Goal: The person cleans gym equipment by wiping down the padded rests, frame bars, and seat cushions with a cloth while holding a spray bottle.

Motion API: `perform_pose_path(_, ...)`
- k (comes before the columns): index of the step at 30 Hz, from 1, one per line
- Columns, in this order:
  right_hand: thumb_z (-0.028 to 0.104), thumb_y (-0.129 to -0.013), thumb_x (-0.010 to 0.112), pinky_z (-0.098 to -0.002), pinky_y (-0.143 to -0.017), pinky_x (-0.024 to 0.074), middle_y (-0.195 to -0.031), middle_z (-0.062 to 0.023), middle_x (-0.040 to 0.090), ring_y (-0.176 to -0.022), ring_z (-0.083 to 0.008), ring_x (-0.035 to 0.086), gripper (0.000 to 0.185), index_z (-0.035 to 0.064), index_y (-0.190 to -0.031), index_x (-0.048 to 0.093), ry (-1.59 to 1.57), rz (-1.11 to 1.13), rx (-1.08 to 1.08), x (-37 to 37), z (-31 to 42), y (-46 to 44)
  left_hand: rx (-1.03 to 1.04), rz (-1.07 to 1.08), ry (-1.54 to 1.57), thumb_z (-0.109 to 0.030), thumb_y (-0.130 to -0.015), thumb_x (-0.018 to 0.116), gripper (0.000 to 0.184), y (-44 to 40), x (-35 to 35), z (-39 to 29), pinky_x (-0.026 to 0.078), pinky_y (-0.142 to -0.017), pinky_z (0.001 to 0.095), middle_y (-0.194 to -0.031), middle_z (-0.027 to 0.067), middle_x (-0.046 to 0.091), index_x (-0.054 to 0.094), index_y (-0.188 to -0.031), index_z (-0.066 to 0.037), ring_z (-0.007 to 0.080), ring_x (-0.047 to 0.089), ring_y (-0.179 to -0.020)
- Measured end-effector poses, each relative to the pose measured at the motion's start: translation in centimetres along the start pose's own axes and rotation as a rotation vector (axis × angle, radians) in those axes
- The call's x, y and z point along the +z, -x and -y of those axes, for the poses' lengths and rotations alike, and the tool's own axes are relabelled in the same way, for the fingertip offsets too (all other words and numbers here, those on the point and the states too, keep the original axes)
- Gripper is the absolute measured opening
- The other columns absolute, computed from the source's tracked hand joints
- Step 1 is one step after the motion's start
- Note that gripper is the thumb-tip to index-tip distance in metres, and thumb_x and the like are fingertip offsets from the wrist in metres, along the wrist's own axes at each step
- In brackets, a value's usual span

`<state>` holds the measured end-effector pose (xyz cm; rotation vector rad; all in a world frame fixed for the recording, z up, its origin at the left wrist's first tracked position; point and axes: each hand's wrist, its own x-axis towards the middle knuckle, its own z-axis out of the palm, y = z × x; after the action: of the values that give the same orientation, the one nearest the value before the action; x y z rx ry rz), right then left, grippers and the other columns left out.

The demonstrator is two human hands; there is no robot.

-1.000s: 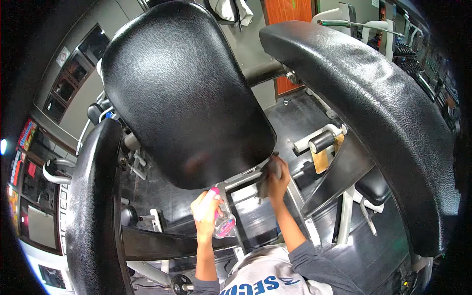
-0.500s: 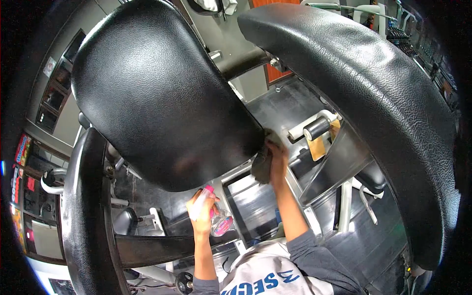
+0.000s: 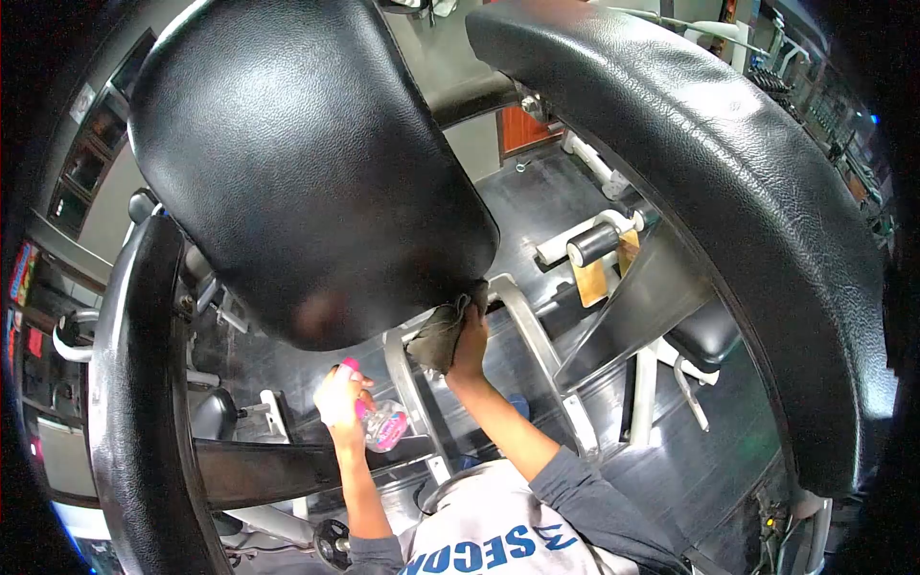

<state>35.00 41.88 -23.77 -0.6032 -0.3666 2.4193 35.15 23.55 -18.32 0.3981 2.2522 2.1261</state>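
A large black padded backrest (image 3: 307, 172) fills the upper left of the head view. My right hand (image 3: 469, 340) is closed on a dark grey-brown cloth (image 3: 437, 338), which touches the pad's lower right edge. Below the pad, my left hand (image 3: 342, 398) grips a clear spray bottle (image 3: 385, 425) with a pink nozzle and pink label. The bottle is held apart from the pad, and its trigger is partly hidden by my fingers.
Curved black padded arms flank me, one on the right (image 3: 709, 163) and one on the left (image 3: 139, 364). A metal frame (image 3: 537, 335) stands below the backrest. Further gym equipment, including a black roller pad (image 3: 594, 245), stands on the dark floor beyond.
My right hand has moved left with the cloth along the pad's lower edge. My left hand and the bottle have shifted left in view, and the whole view has turned slightly.
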Motion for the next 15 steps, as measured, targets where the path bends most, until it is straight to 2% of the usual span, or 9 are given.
perform_pose_path(1,0.024,-0.1,0.048,-0.0349,-0.072,0.0549,-0.095,-0.0054,0.062,-0.081,-0.0185,0.064,0.026,0.008,-0.12,0.055,0.006,0.004,-0.001,-2.0,-1.9,-0.8,-0.043,-0.015,0.003,-0.015,-0.092,0.059,0.021,0.1,-0.2,-0.3,0.045,-0.046,0.0267,-0.074,0.0118,0.062,0.061,-0.088,0.005,0.014,0.055,-0.048)
perform_pose_path(3,0.033,-0.099,0.051,-0.0356,-0.066,0.0544,-0.089,-0.0045,0.061,-0.076,-0.0192,0.064,0.027,0.0097,-0.111,0.057,-0.484,0.466,0.443,-5.0,-5.5,-2.0,-0.024,-0.031,0.031,-0.016,-0.092,0.062,0.02,0.2,-0.6,-0.6,0.044,-0.046,0.026,-0.073,0.0115,0.063,0.061,-0.087,0.004,0.013,0.054,-0.048)
perform_pose_path(5,0.041,-0.098,0.051,-0.0343,-0.062,0.053,-0.084,-0.0037,0.06,-0.073,-0.0189,0.063,0.03,0.0121,-0.104,0.058,0.058,0.004,0.58,-0.2,-5.1,2.3,0.004,-0.073,0.078,-0.016,-0.092,0.063,0.021,0.3,-0.9,-1.6,0.044,-0.046,0.0255,-0.073,0.0115,0.063,0.061,-0.086,0.003,0.0126,0.054,-0.049)
perform_pose_path(6,0.042,-0.098,0.048,-0.0343,-0.062,0.0529,-0.084,-0.0039,0.061,-0.073,-0.0192,0.063,0.032,0.0125,-0.104,0.059,0.099,0.119,0.594,-1.0,-7.2,2.8,0.005,-0.062,0.083,-0.015,-0.092,0.063,0.019,0.5,-1.2,-2.2,0.042,-0.046,0.0251,-0.074,0.0112,0.064,0.061,-0.086,0.003,0.0122,0.055,-0.051)
perform_pose_path(7,0.048,-0.098,0.047,-0.0356,-0.064,0.0533,-0.082,-0.0038,0.06,-0.073,-0.0195,0.064,0.037,0.0133,-0.105,0.059,0.089,0.096,0.575,0.2,-8.6,4.1,0.007,-0.078,0.08,-0.015,-0.092,0.063,0.019,0.7,-1.6,-2.6,0.042,-0.046,0.0251,-0.074,0.0112,0.064,0.061,-0.086,0.003,0.0122,0.055,-0.051)
perform_pose_path(9,0.052,-0.096,0.051,-0.0336,-0.066,0.0549,-0.088,-0.0052,0.067,-0.072,-0.0193,0.065,0.043,0.0126,-0.105,0.064,0.244,0.096,0.665,0.6,-8.4,5.2,0.022,-0.096,0.027,-0.015,-0.091,0.063,0.017,1.3,-2.6,-3.3,0.041,-0.047,0.0243,-0.075,0.0105,0.065,0.062,-0.087,0.002,0.0113,0.055,-0.052)
perform_pose_path(11,0.048,-0.096,0.051,-0.0312,-0.059,0.0516,-0.072,-0.0009,0.063,-0.061,-0.0156,0.06,0.035,0.0162,-0.089,0.064,0.231,0.16,0.667,-0.4,-7.7,3.6,0.015,-0.151,0.037,-0.015,-0.089,0.063,0.017,2.3,-3.5,-4.1,0.04,-0.049,0.0237,-0.073,0.0089,0.065,0.063,-0.088,0.002,0.0099,0.054,-0.052)
perform_pose_path(13,0.046,-0.094,0.054,-0.0303,-0.053,0.0471,-0.058,0.0037,0.052,-0.051,-0.0124,0.053,0.034,0.0196,-0.073,0.056,-0.371,0.599,0.972,-3.6,-7.0,-0.4,0.04,-0.14,-0.004,-0.015,-0.089,0.064,0.018,3.3,-4.6,-4.6,0.041,-0.049,0.0238,-0.072,0.0078,0.064,0.063,-0.088,0.003,0.0089,0.053,-0.052)
perform_pose_path(15,0.048,-0.091,0.056,-0.0288,-0.047,0.0411,-0.051,0.0068,0.04,-0.045,-0.0104,0.044,0.039,0.0211,-0.064,0.046,-1.21,0.071,1.199,-1.7,-4.5,-0.4,0.073,-0.15,-0.027,-0.013,-0.089,0.064,0.016,4.4,-5.9,-4.2,0.041,-0.049,0.0246,-0.073,0.0077,0.064,0.064,-0.088,0.003,0.0084,0.053,-0.052)
